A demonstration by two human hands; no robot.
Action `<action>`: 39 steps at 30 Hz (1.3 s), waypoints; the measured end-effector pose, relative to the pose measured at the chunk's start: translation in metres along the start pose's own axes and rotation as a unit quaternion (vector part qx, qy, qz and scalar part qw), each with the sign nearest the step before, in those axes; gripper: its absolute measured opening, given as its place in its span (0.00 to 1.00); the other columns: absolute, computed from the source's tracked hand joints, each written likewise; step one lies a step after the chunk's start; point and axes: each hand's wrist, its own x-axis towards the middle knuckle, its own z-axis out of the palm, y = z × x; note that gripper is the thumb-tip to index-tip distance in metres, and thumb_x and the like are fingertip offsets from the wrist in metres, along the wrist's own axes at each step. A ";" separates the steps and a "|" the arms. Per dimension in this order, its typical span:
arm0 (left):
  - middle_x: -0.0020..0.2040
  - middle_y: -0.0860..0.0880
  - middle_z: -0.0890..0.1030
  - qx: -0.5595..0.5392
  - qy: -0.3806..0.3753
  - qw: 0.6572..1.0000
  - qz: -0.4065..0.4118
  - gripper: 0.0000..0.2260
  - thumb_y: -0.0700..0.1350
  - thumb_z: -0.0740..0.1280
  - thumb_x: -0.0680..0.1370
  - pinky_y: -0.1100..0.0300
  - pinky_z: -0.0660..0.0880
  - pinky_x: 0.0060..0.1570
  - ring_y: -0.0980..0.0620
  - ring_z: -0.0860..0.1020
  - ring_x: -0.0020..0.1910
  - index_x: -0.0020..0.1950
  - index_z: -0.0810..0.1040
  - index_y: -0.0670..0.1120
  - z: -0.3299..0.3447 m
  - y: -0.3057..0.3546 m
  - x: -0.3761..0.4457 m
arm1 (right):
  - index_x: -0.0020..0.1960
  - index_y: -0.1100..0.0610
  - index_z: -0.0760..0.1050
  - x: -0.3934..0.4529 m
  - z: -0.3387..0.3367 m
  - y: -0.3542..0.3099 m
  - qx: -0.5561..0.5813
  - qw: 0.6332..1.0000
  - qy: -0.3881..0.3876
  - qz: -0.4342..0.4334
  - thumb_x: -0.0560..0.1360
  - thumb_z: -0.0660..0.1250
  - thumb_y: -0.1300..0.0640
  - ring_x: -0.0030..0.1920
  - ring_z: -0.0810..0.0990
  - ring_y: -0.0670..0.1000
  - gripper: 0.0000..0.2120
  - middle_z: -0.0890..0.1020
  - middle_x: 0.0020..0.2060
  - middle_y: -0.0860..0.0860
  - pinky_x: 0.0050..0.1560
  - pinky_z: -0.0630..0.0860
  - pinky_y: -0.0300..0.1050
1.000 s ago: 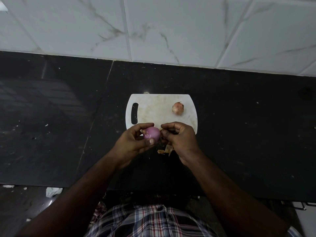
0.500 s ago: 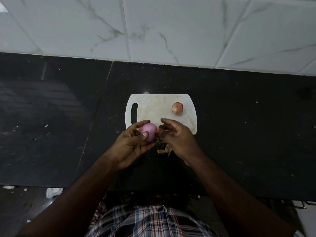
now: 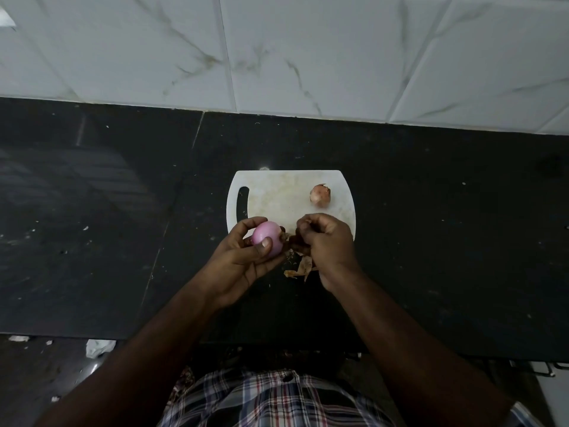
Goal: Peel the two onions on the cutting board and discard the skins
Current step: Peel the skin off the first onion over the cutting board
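Peeled onion [image 3: 266, 238] gripped in left hand [image 3: 246, 260] at cutting board [image 3: 277, 192] near edge, tip toward right hand [image 3: 326, 241] pinching skin [image 3: 295, 240]; unpeeled onion [image 3: 320, 195] beyond

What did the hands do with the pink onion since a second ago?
The left hand carried the pink onion a little leftward, gripping it all along. The right hand came away from it, its fingers curled on dark skin. The brown onion, cutting board and skin scraps stayed put.

A black stone counter [image 3: 431, 241] carries a white cutting board [image 3: 277, 192] and loose onion skins [image 3: 300, 268].
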 end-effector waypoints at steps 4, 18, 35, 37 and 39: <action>0.69 0.34 0.74 -0.024 -0.007 0.999 -0.021 0.25 0.37 0.72 0.70 0.43 0.79 0.59 0.32 0.79 0.62 0.67 0.73 0.44 -0.003 -0.001 -0.001 | 0.59 0.55 0.83 -0.006 -0.023 -0.005 -0.186 0.973 -0.126 -0.058 0.79 0.67 0.65 0.50 0.83 0.41 0.12 0.85 0.52 0.46 0.52 0.82 0.39; 0.64 0.40 0.79 0.060 -0.074 0.995 -0.035 0.21 0.38 0.69 0.74 0.50 0.80 0.55 0.42 0.80 0.59 0.68 0.77 0.45 -0.005 0.004 0.004 | 0.40 0.54 0.69 -0.005 -0.026 -0.014 -0.397 0.849 -0.223 -0.267 0.82 0.60 0.47 0.36 0.74 0.52 0.15 0.74 0.32 0.48 0.38 0.71 0.52; 0.65 0.40 0.77 0.162 0.036 0.983 0.082 0.26 0.22 0.69 0.70 0.55 0.80 0.51 0.42 0.80 0.58 0.60 0.78 0.47 -0.013 -0.006 0.007 | 0.63 0.55 0.81 -0.009 -0.027 0.013 -0.299 0.938 -0.111 -0.134 0.80 0.66 0.55 0.61 0.80 0.46 0.13 0.84 0.59 0.49 0.63 0.76 0.43; 0.64 0.41 0.77 0.177 0.032 0.979 0.092 0.27 0.21 0.69 0.69 0.56 0.80 0.49 0.44 0.80 0.57 0.59 0.76 0.47 -0.007 -0.008 0.007 | 0.64 0.55 0.80 -0.009 -0.023 0.012 -0.190 0.973 -0.123 -0.052 0.79 0.68 0.54 0.62 0.80 0.48 0.15 0.83 0.60 0.49 0.64 0.78 0.53; 0.63 0.45 0.78 0.244 0.029 0.960 0.130 0.27 0.24 0.72 0.68 0.57 0.79 0.50 0.46 0.80 0.57 0.59 0.74 0.49 -0.003 -0.011 0.007 | 0.58 0.56 0.83 -0.014 -0.016 0.007 -0.066 0.989 -0.130 0.009 0.79 0.69 0.54 0.50 0.84 0.52 0.10 0.86 0.50 0.52 0.54 0.82 0.62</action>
